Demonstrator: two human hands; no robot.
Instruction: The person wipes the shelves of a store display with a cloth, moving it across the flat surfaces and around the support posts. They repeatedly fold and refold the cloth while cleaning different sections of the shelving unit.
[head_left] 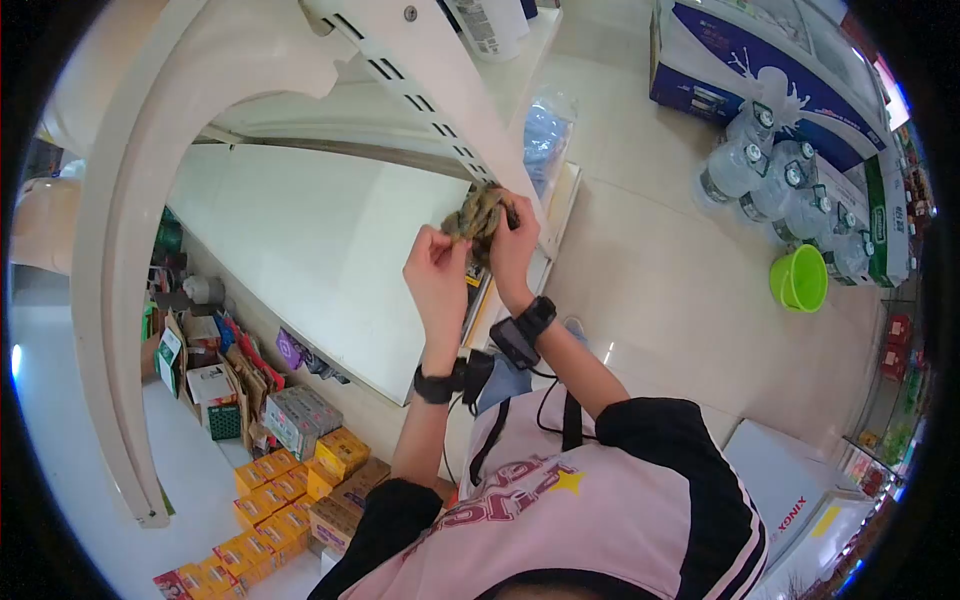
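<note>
A crumpled brown-green rag (474, 218) is bunched up between my two hands, beside the slotted white shelf upright (425, 105). My left hand (436, 268) is closed, its thumb and fingertips pinching the lower left side of the rag. On the other side, my right hand (514, 240) has its fingers curled round the rag's right part. Those fingers hide some of the cloth. Below the hands lies a white shelf board (330, 250). Both wrists wear black straps with small devices.
Yellow boxes (270, 490) and cartons stand at lower left. On the floor to the right are several large water bottles (735, 170), a lime-green bucket (799, 278) and a chest freezer (770, 75). A white box (790, 490) sits at lower right.
</note>
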